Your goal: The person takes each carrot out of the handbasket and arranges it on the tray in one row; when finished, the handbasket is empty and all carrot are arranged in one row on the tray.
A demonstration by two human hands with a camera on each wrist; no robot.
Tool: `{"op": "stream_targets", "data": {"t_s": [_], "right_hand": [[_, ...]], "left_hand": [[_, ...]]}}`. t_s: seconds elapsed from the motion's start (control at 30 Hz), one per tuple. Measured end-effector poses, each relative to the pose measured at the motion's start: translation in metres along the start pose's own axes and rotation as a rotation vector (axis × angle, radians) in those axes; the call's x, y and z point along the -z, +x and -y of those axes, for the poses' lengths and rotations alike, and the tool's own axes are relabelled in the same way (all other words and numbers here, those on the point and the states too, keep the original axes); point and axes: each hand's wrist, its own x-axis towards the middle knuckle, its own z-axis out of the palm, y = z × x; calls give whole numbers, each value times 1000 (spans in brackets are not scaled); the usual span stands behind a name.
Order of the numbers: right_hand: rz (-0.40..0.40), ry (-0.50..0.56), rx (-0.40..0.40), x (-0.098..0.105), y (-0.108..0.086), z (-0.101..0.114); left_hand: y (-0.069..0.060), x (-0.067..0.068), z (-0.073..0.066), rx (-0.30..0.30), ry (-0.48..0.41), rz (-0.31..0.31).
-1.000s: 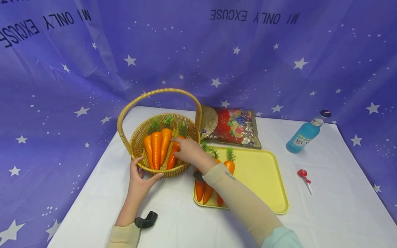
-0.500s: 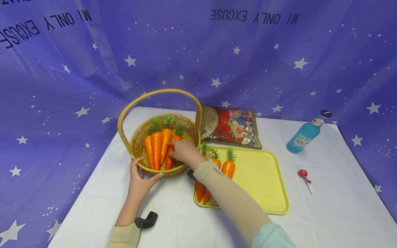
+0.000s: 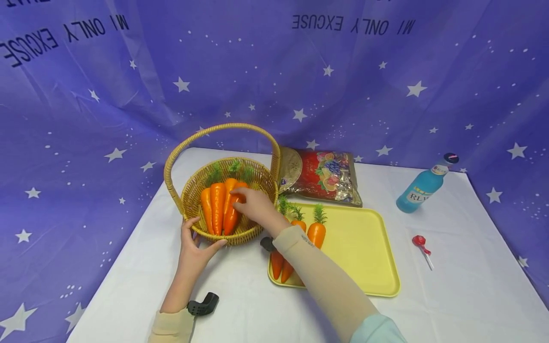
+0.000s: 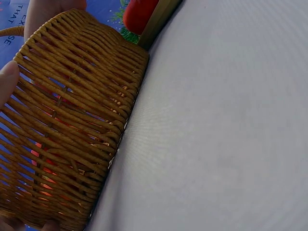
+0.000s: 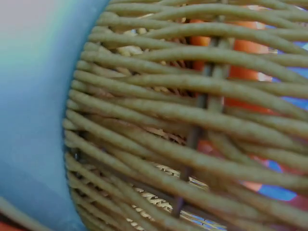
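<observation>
A wicker basket (image 3: 233,238) with a tall handle stands at the left, several orange carrots (image 3: 217,205) lying side by side in it, leafy tops toward the back. My left hand (image 3: 194,252) holds the basket's near-left side, thumb at the rim; in the left wrist view the thumb (image 4: 7,82) shows against the weave (image 4: 72,110). Inside the basket, my right hand (image 3: 257,207) rests with parted fingertips on the rightmost carrot (image 3: 232,220), which lies against its neighbour. The right wrist view shows the basket wall (image 5: 159,106) close up, with orange behind its gaps.
A yellow tray (image 3: 356,247) right of the basket bears carrots (image 3: 316,233) at its left, partly under my right forearm. Behind it lies a red-gold packet (image 3: 321,176). Further right are a blue bottle (image 3: 419,193) and a red lollipop (image 3: 419,241).
The rightmost carrot in the basket has moved left against the others, with my right hand following it. The right fingers now look more parted. My left hand has stayed at the basket.
</observation>
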Motion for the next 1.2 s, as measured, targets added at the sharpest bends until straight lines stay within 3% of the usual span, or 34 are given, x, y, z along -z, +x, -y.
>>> {"op": "stream_targets", "data": {"t_s": [0.2, 0.43, 0.67, 0.93, 1.2], "right_hand": [[-72, 148, 66, 4, -5, -6], [-121, 401, 132, 16, -17, -9], [-136, 551, 202, 37, -52, -5], [-138, 631, 145, 60, -112, -16], [-228, 551, 122, 79, -153, -37]], "left_hand": [[0, 0, 1, 1, 3, 0], [-1, 0, 2, 18, 8, 4], [2, 0, 3, -2, -2, -4], [1, 0, 0, 8, 12, -3], [0, 1, -1, -1, 5, 4]]}}
